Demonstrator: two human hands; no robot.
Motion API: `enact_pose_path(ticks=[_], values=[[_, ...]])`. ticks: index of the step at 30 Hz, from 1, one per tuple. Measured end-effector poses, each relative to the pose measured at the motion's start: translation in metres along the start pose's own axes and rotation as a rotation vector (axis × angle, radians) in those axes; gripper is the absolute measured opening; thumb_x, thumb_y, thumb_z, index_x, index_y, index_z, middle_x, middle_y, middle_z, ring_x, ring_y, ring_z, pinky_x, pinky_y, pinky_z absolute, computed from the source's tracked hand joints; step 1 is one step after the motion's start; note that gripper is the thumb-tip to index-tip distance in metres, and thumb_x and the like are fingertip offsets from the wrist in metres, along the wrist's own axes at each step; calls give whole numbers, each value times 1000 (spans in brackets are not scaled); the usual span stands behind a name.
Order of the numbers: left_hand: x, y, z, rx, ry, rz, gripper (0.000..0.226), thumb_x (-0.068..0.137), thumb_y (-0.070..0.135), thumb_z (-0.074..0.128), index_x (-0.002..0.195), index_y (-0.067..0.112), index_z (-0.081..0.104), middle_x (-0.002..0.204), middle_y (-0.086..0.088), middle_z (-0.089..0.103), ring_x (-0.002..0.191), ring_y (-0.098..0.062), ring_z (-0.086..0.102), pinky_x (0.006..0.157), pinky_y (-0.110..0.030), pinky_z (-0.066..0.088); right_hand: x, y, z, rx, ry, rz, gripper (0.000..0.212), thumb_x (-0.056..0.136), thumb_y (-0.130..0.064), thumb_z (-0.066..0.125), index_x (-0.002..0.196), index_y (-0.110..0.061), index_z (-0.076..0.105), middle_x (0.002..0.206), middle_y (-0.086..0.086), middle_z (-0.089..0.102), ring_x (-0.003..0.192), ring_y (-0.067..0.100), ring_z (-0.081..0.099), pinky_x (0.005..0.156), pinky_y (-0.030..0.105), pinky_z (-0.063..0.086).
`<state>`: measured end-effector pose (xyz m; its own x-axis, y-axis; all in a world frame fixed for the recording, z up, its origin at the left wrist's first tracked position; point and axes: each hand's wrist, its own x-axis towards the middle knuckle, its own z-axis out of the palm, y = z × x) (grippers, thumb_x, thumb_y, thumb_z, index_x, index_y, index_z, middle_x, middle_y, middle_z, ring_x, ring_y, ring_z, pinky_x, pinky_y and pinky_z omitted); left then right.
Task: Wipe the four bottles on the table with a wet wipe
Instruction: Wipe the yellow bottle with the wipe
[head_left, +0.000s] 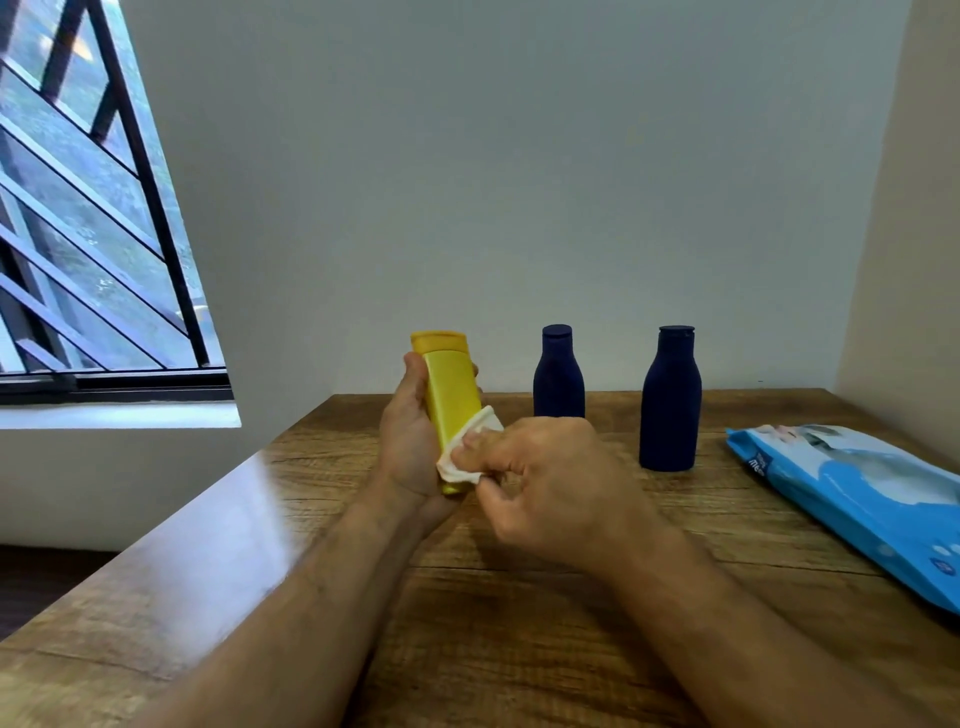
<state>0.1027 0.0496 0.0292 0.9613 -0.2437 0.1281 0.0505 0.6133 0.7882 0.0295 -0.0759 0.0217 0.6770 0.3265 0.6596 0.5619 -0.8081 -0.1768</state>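
While my left hand (410, 441) is gripping the yellow bottle (451, 400), my right hand (540, 483) is pinching the wet wipe (467, 452) against it; two blue bottles (559, 374) are standing far right.

The only lettering sits on the blue wipes pack (852, 499) lying on the worktop (519, 623): small white letters near its left end, seemingly "me", cut short and too blurred to read further; the bottles show no legible labels.
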Motion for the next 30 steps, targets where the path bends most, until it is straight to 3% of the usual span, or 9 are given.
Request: enact_pose_path(ticks=[8, 15, 18, 21, 24, 26, 27, 28, 30], values=[[-15, -16, 11, 53, -226, -89, 67, 99, 58, 36, 86, 11, 82, 89, -12, 76, 80, -23, 75, 70, -35, 63, 6, 7, 7, -108, 374, 22, 36, 85, -23, 62, 120, -15, 70, 120, 2, 70, 116, 15, 63, 102, 34, 49], [-10, -4, 8, -38, -61, -6, 61, 94, 66, 43, 97, 9, 64, 80, -10, 60, 69, -20, 63, 68, -33, 55, 3, -2, 4, -36, 168, -3, 30, 86, -31, 67, 115, -24, 72, 112, -8, 72, 114, 7, 58, 98, 27, 51], [-9, -2, 8, -66, -24, 19, 55, 93, 65, 46, 94, 13, 61, 78, -6, 56, 68, -17, 57, 66, -31, 51, 4, -7, 5, 29, 136, 35, 40, 85, -45, 67, 121, -26, 64, 116, -10, 68, 106, 2, 60, 92, 20, 50], [-13, -5, 11, -18, -67, 9, 51, 96, 61, 42, 90, 13, 58, 73, -5, 57, 64, -16, 61, 60, -28, 55, 3, -4, 5, 81, 149, 126, 52, 83, -51, 67, 129, -27, 59, 124, -14, 58, 108, -2, 53, 93, 13, 45], [-15, -8, 12, 17, -132, 15, 52, 100, 56, 38, 90, 9, 60, 73, -9, 63, 63, -18, 69, 58, -28, 59, 4, -2, 7, 182, 284, 202, 35, 89, -39, 66, 121, -25, 68, 119, -14, 62, 105, -3, 56, 91, 12, 48], [-16, -11, 14, 62, -172, -1, 58, 100, 56, 37, 94, 5, 65, 81, -13, 72, 75, -22, 74, 71, -35, 62, 7, 0, 7, 236, 460, 229, 25, 91, -31, 66, 113, -22, 72, 106, -10, 71, 94, -1, 63, 84, 19, 55], [-18, -12, 16, 85, -181, -10, 62, 99, 57, 38, 101, 4, 69, 93, -17, 74, 90, -25, 73, 89, -43, 59, 9, 1, 6, 267, 550, 238, 23, 91, -27, 67, 112, -20, 73, 103, -8, 72, 92, 0, 65, 83, 22, 56], [-18, -14, 17, 99, -184, -25, 63, 98, 59, 39, 111, 5, 71, 108, -22, 72, 105, -31, 68, 104, -51, 49, 9, 3, 5, 289, 630, 240, 22, 91, -24, 67, 111, -18, 73, 105, -5, 72, 95, 2, 65, 84, 22, 56], [-18, -17, 17, 78, -187, -51, 63, 98, 60, 41, 119, 10, 71, 121, -23, 67, 118, -37, 58, 115, -57, 31, 10, 6, 5, 274, 732, 203, 22, 90, -20, 68, 111, -16, 74, 111, 2, 68, 102, 8, 64, 87, 21, 54]])
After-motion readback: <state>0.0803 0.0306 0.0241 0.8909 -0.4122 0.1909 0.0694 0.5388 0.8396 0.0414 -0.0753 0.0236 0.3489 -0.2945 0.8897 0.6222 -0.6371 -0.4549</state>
